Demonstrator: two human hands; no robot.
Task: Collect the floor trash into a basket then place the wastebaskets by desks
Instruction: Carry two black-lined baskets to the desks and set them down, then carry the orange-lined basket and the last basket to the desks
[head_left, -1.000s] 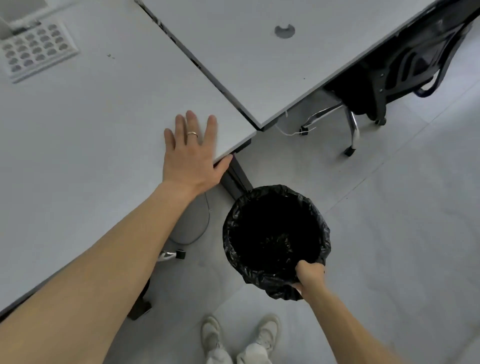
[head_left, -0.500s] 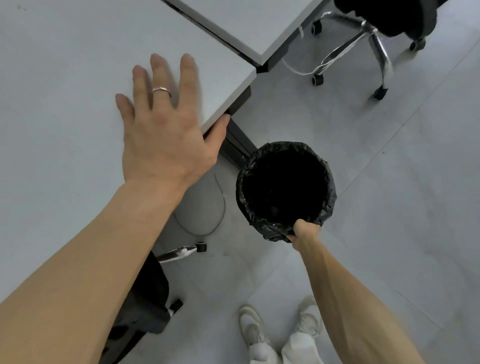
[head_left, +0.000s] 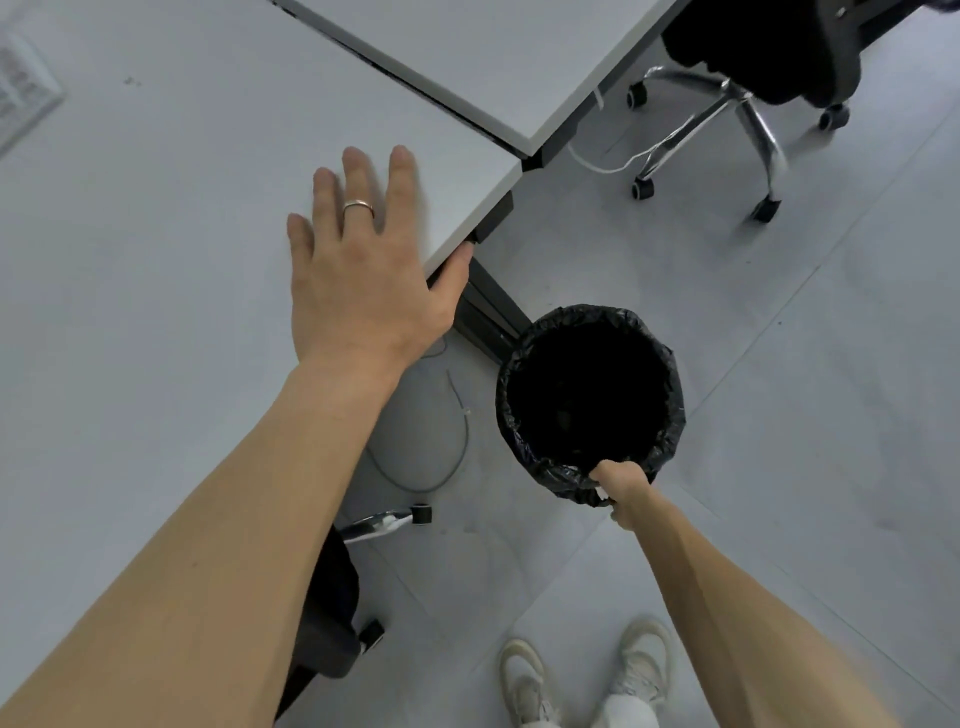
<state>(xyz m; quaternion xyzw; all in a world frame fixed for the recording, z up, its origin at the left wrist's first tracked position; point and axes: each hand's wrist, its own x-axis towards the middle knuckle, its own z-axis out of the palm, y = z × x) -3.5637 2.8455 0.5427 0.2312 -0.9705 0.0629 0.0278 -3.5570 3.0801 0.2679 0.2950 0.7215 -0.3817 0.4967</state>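
Your left hand (head_left: 358, 270) lies flat and open on the desk (head_left: 156, 260) while your right hand (head_left: 621, 486) pinches the wastebasket (head_left: 589, 400) rim beside the desk leg (head_left: 488, 317); that one-sided grip could tip it or tug the liner loose.

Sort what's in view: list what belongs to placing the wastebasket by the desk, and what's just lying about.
Belongs to the job:
black-lined round wastebasket
right hand gripping its rim
pale grey desk
left hand flat on the desk

Just lying about:
thin grey cable on the floor
black office chair with chrome base
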